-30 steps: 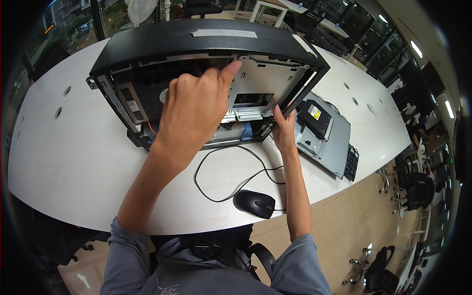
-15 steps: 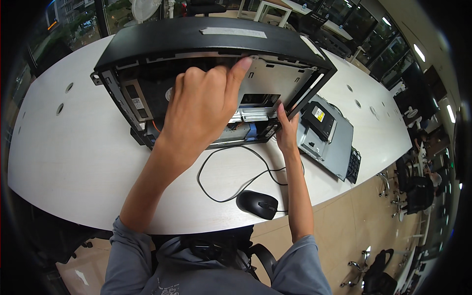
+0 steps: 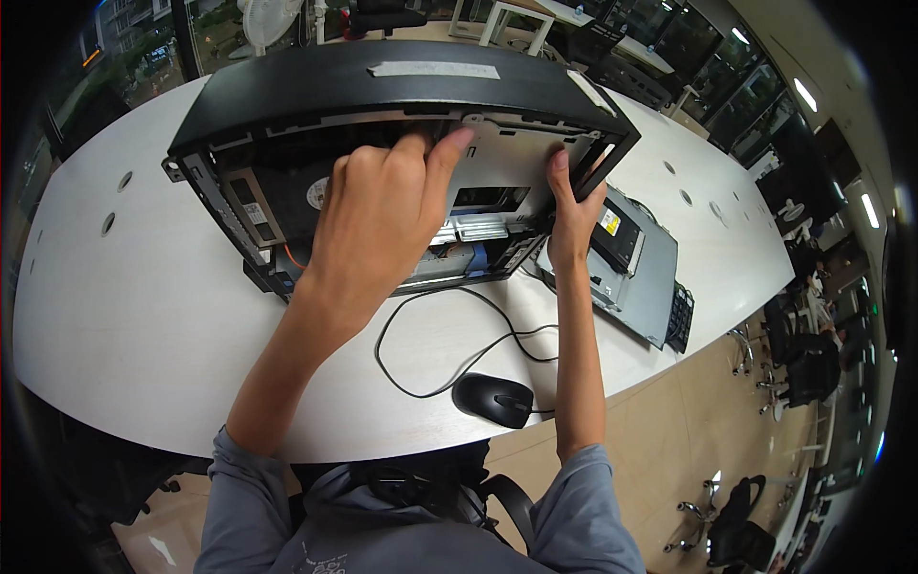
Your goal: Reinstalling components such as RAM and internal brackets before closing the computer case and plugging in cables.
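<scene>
An open black desktop computer case [image 3: 316,72] stands on its side on the white table, its inside facing me. My left hand [image 3: 378,210] reaches into it, fingers curled behind the left edge of a silver metal drive cage [image 3: 507,158], thumb laid along the cage's face. Most of those fingertips are hidden. At the case's right end, my right hand [image 3: 576,215] grips the frame, its thumb up against the cage and its other fingers out of sight. Inside, left of my left hand, sit a dark fan shroud and a metal bracket [image 3: 253,206] with a label.
Right of the case, a grey metal side panel [image 3: 655,277] carries a black optical drive [image 3: 620,239]; a black keyboard [image 3: 680,316] pokes out beside it. A black mouse [image 3: 492,400] lies near the table's front edge, its cable looped behind it.
My right hand has moved up along the case's right end, its thumb now higher on the drive cage. The left hand keeps its hold. The whole view has shifted slightly.
</scene>
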A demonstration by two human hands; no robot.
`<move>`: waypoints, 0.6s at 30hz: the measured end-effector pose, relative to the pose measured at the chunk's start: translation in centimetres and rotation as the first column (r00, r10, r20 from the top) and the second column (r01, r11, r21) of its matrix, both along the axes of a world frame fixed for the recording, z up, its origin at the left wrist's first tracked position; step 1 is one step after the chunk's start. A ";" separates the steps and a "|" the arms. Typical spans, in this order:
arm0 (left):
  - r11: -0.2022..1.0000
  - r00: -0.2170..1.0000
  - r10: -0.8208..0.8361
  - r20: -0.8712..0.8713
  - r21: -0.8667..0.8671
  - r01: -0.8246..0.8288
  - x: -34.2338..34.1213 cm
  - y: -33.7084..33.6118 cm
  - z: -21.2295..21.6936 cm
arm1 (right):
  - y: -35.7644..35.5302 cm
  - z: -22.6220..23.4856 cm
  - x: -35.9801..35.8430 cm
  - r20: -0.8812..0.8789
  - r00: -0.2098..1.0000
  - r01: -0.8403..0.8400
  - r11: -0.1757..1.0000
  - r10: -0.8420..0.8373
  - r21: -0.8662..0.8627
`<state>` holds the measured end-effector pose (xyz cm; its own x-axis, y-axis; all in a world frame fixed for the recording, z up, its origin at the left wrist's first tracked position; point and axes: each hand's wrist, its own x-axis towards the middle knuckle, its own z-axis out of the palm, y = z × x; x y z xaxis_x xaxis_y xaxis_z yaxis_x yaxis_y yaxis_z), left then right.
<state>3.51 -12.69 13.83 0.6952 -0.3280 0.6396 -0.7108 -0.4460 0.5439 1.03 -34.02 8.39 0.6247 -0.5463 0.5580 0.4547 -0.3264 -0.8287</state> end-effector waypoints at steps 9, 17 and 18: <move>0.994 0.996 -0.056 0.066 -0.089 0.062 0.5 0.0 0.0 | 0.7 1.6 0.1 0.063 0.998 0.027 0.999 -0.030 0.044; 0.999 1.000 0.023 -0.006 0.030 -0.023 -0.6 0.5 0.7 | -2.1 -0.4 -0.7 -0.143 0.989 -0.036 0.999 0.033 -0.024; 0.999 1.000 0.011 -0.007 0.030 -0.011 -0.8 0.4 0.7 | -3.0 -1.2 -1.0 -0.223 0.975 -0.033 0.995 0.011 -0.093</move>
